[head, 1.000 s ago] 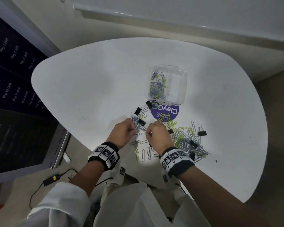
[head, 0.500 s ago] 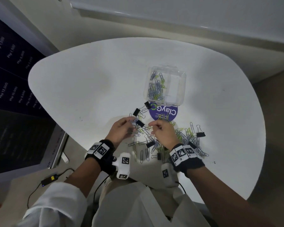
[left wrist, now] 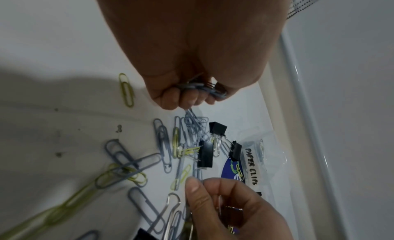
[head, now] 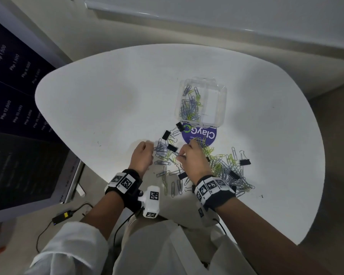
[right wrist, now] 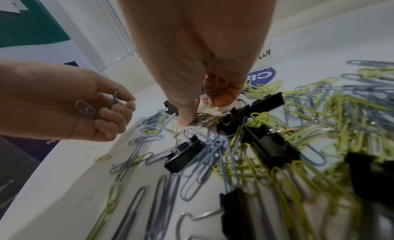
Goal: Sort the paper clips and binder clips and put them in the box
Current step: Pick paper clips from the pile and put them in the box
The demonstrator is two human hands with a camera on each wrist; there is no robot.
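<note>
white and rounded, the table (head: 107, 108) fills the view under dim light, with a dark printed panel (head: 18, 116) standing off its left edge and a pale wall ledge (head: 207, 18) beyond it. at the far side of my work sits the clear plastic box (head: 218, 100), its left part holding a heap of grey-blue and yellow-green paper clips (head: 190, 109); a label on it reads "paper clips". just in front of the box, touching its near edge, lies a round blue sticker (head: 201, 135) with white lettering.

my left hand (head: 142, 155) has its fingers curled round a small bunch of grey-blue clips (left wrist: 200, 88), held just above the loose clips on the table. my right hand (head: 193, 157) is close beside it, thumb tip pressed down on the table among silver wire, the other fingers curled over what looks like more thin wire clips; i cannot tell exactly what they are.

between and around my hands the mixed pile (head: 224, 169) spreads toward the right: yellow-green and grey-blue paper clips tangled with black binder clips (right wrist: 270, 146). three more black binder clips (head: 166, 134) lie between my hands and the box.
</note>
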